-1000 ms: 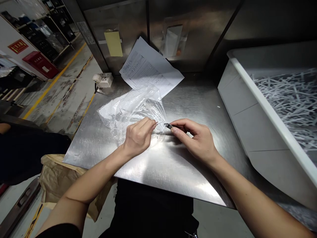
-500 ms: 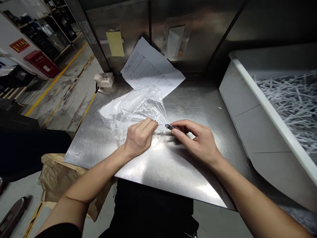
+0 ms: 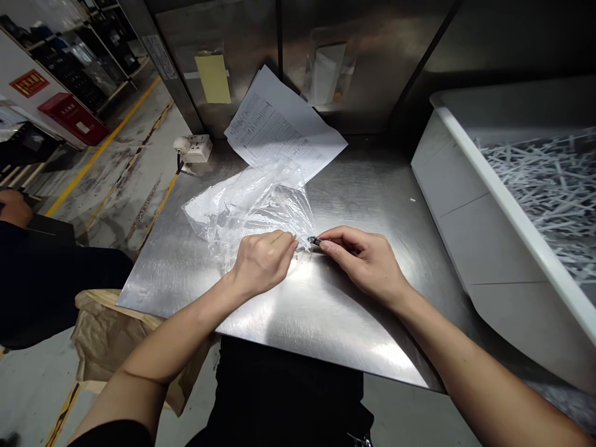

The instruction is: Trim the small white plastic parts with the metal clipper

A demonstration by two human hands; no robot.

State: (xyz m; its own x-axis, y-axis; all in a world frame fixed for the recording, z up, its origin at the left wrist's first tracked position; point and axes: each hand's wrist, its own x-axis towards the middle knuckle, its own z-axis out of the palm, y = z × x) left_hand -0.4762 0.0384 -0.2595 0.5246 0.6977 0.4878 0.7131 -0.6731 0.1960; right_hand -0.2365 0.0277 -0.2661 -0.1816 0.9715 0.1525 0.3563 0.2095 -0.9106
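My left hand rests on the steel table with its fingertips pinched on a thin clear part at the near edge of a crumpled clear plastic bag. My right hand grips a small dark tool between thumb and forefinger. The tool's tip points left and meets the fingertips of my left hand. What exactly sits between the fingers is too small to tell.
Printed paper sheets lean at the back of the table. A white bin full of thin white sticks stands on the right. A power strip sits at the back left. Another person in dark clothes is at the left; a brown paper bag hangs below the table edge.
My two hands have drawn slightly closer together, so the tool's tip now touches my left fingertips. The person at the left has shifted.
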